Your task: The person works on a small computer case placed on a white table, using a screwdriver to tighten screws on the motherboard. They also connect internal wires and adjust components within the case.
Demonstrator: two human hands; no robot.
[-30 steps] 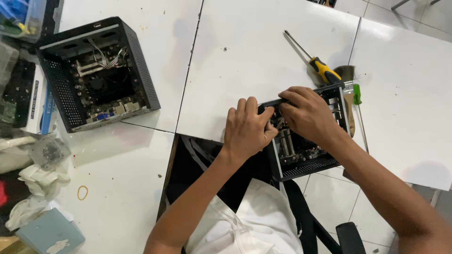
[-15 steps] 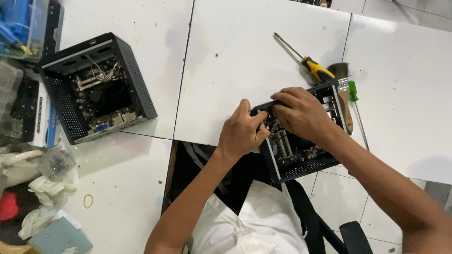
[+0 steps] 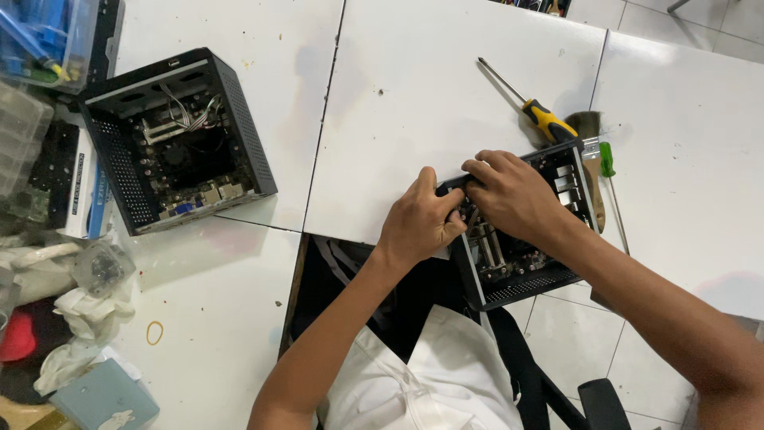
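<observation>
Nearest, white cloth (image 3: 434, 382) over the lap, with a black strap (image 3: 517, 366) running across it toward a chair arm (image 3: 601, 398) at the bottom edge. Just beyond, both forearms reaching up to a small open black case (image 3: 521, 271), which overhangs the near edge of the white table (image 3: 414, 95) at right of centre. Left hand (image 3: 418, 219) curled on the case's left rim, fingers bent tight, thumb side pressed against the wall; exactly what sits under the fingertips, cannot tell. Right hand (image 3: 517, 195) laid over the case's far left corner, fingers closed together and touching the left hand's knuckles, covering the part beneath. Inside the case, a board with metal slots (image 3: 493, 247), partly hidden.

Just beside the case on the right, a brush (image 3: 593, 151) with a wooden handle and a thin green screwdriver (image 3: 611, 183). Farther back, a yellow-handled screwdriver (image 3: 537, 115), tip pointing away to the upper left.

Well apart on the left, a second open case (image 3: 175, 139) showing board and wires. Near the left edge, crumpled white rags (image 3: 79, 318), a rubber band (image 3: 154, 333), a pale blue box (image 3: 103, 398). Farthest, top left, a clear bin (image 3: 44, 40) of blue parts.
</observation>
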